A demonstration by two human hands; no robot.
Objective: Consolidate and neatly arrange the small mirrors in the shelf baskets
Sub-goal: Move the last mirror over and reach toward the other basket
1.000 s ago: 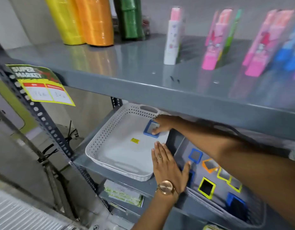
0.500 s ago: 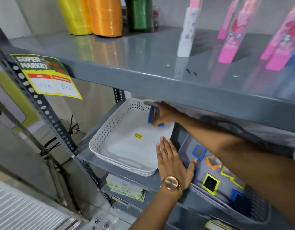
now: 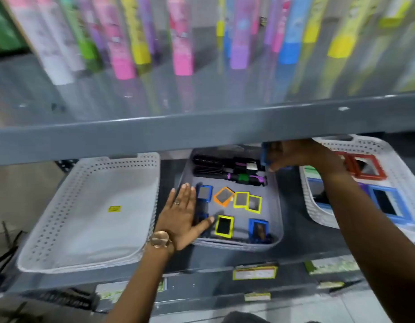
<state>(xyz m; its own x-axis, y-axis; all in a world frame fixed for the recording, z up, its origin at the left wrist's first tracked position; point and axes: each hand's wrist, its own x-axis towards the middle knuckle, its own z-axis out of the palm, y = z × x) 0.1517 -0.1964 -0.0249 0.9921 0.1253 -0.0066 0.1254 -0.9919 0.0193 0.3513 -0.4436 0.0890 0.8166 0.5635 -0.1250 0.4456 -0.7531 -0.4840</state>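
Note:
A grey basket (image 3: 278, 220) in the middle of the shelf holds several small mirrors with blue, orange and yellow frames, such as an orange one (image 3: 223, 196) and a yellow one (image 3: 224, 226). My left hand (image 3: 182, 216) lies flat and open on that basket's left edge, fingers spread. My right hand (image 3: 295, 157) is shut on a small blue-framed mirror (image 3: 264, 157), held upright above the basket's far right corner, just under the upper shelf. The white perforated basket (image 3: 85, 183) at the left holds no mirrors, only a yellow sticker.
Black hairbrushes (image 3: 227, 171) lie at the grey basket's back. A white basket (image 3: 393, 159) at right holds larger red and blue framed mirrors. The upper shelf edge (image 3: 201, 129) hangs low over the baskets, with blurred colourful packages above. Price labels line the shelf front.
My right hand has carried the blue mirror out of the white left basket, rightward over the grey basket. My view has swung right. My left hand has stayed on the grey basket's edge.

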